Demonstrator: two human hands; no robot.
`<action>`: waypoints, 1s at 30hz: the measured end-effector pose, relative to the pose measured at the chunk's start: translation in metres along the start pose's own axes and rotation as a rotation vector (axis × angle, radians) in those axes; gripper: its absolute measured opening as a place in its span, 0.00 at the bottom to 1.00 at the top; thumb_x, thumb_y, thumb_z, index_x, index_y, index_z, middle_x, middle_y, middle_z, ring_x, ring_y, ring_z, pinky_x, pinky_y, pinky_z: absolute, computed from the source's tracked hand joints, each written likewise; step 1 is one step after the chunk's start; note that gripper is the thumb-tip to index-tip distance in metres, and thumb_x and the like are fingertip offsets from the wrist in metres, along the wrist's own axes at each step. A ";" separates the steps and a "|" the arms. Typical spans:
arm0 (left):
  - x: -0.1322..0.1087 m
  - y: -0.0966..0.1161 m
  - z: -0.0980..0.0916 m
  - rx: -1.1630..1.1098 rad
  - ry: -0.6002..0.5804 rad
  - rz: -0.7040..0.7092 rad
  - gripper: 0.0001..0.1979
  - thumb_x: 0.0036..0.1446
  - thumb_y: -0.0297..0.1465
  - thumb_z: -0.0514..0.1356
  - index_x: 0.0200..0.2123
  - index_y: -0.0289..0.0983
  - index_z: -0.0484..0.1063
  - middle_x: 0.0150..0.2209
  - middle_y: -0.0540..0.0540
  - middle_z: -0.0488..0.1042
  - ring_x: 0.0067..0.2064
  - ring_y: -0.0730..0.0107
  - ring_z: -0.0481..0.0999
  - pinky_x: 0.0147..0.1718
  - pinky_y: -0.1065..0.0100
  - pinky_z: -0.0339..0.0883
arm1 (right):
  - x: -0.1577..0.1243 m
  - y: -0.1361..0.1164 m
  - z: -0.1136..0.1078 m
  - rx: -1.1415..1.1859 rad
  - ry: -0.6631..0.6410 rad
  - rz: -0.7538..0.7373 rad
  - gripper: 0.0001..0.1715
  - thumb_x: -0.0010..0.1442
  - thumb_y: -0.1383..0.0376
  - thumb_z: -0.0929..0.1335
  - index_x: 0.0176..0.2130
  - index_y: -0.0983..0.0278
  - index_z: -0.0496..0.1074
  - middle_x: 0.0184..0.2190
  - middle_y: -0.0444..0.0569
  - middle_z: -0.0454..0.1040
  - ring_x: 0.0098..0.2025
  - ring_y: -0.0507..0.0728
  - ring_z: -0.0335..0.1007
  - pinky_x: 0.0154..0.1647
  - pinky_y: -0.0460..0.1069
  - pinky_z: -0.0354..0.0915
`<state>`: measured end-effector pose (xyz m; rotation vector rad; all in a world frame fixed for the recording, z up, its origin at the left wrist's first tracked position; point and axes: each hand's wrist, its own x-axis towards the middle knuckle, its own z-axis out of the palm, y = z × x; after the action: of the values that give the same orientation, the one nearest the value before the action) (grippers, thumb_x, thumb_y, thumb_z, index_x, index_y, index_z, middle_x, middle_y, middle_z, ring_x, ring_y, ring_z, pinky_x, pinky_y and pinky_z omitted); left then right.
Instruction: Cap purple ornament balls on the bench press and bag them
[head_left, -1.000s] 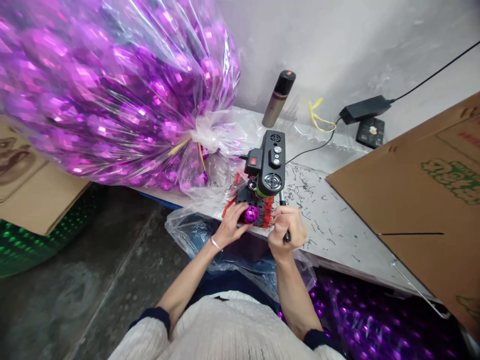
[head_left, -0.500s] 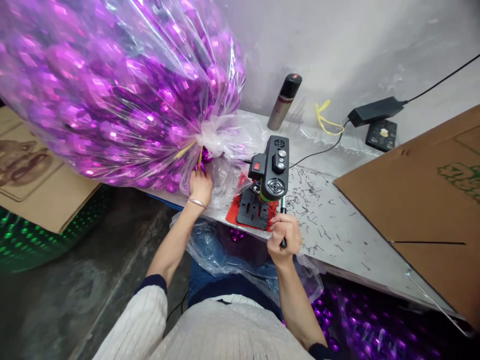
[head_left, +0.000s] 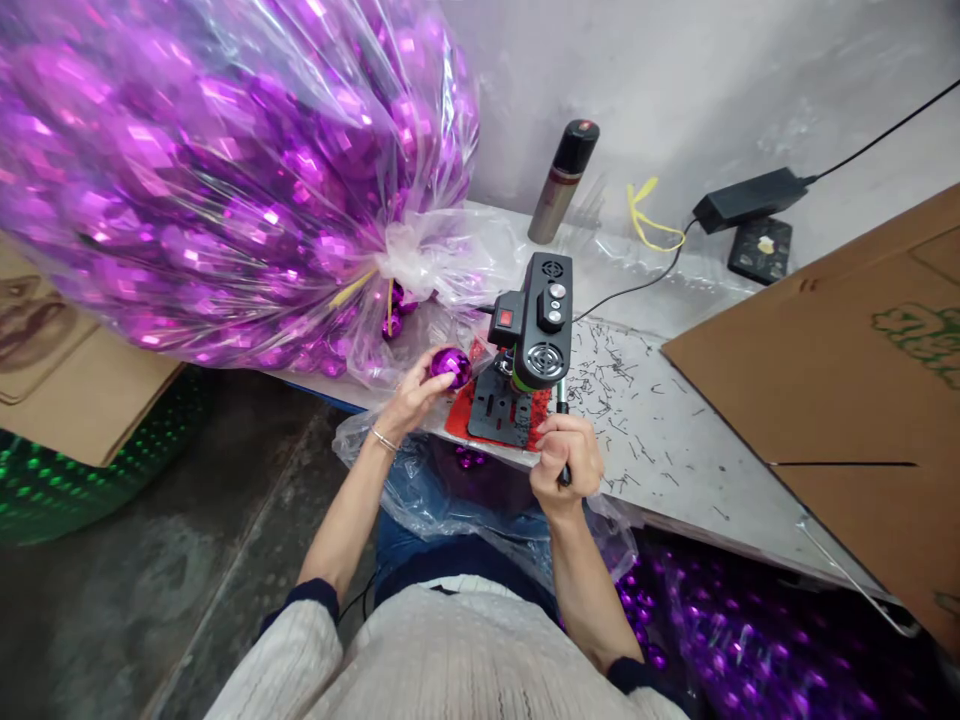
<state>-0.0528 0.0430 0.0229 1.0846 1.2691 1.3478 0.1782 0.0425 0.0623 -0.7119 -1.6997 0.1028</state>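
A shiny purple faceted ball (head_left: pixel 451 368) is held by the fingertips of my left hand (head_left: pixel 411 396), just left of a small black bench drill press (head_left: pixel 547 310). My right hand (head_left: pixel 568 462) is closed around the black-gripped lever handle (head_left: pixel 563 408) of that machine. Its slotted black base plate (head_left: pixel 501 402) rests on a red mat (head_left: pixel 460 417). More purple balls (head_left: pixel 392 322) lie by the knot of a big clear plastic bag (head_left: pixel 315 190) packed with such balls, left of the machine.
Dark shavings (head_left: pixel 622 385) are scattered on the white table (head_left: pixel 679 440). Behind stand a spray can (head_left: pixel 562 185), a yellow tie (head_left: pixel 646 225) and a black power adapter (head_left: pixel 750 200). A cardboard box (head_left: pixel 840 400) leans at right. Purple balls (head_left: pixel 750 640) fill the space below the table.
My left hand has come away from the bag's knot and moved right, with a purple ball now in its fingers. My right hand stays on the lever. The view has shifted slightly.
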 end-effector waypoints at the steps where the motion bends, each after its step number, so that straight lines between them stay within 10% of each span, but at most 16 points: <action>1: -0.007 -0.005 0.009 -0.083 -0.011 -0.055 0.31 0.60 0.48 0.61 0.61 0.38 0.68 0.50 0.37 0.79 0.41 0.60 0.82 0.33 0.64 0.77 | 0.002 -0.001 0.000 -0.001 0.001 0.002 0.12 0.66 0.71 0.62 0.30 0.60 0.65 0.27 0.45 0.71 0.29 0.53 0.69 0.30 0.48 0.64; 11: -0.031 -0.049 0.059 0.148 0.123 -0.004 0.33 0.59 0.49 0.65 0.62 0.37 0.68 0.49 0.40 0.80 0.43 0.62 0.82 0.38 0.64 0.77 | 0.017 -0.004 -0.003 -0.020 0.005 -0.011 0.13 0.68 0.70 0.62 0.30 0.61 0.64 0.26 0.44 0.71 0.28 0.51 0.67 0.29 0.47 0.62; 18: -0.019 -0.054 0.065 0.650 0.078 0.327 0.34 0.61 0.48 0.64 0.64 0.38 0.65 0.58 0.36 0.76 0.59 0.53 0.77 0.58 0.54 0.71 | 0.014 -0.004 -0.005 -0.027 -0.024 -0.027 0.13 0.68 0.70 0.62 0.30 0.61 0.64 0.26 0.44 0.71 0.28 0.51 0.68 0.29 0.47 0.63; 30: -0.020 -0.045 0.061 0.856 -0.079 0.510 0.31 0.66 0.47 0.58 0.65 0.37 0.60 0.57 0.34 0.75 0.58 0.53 0.77 0.56 0.53 0.72 | 0.011 -0.003 -0.007 -0.036 -0.051 -0.027 0.13 0.68 0.70 0.61 0.31 0.61 0.65 0.27 0.45 0.72 0.29 0.50 0.68 0.29 0.47 0.64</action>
<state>0.0130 0.0324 -0.0179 2.1420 1.6229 1.0840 0.1826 0.0433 0.0756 -0.7178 -1.7632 0.0725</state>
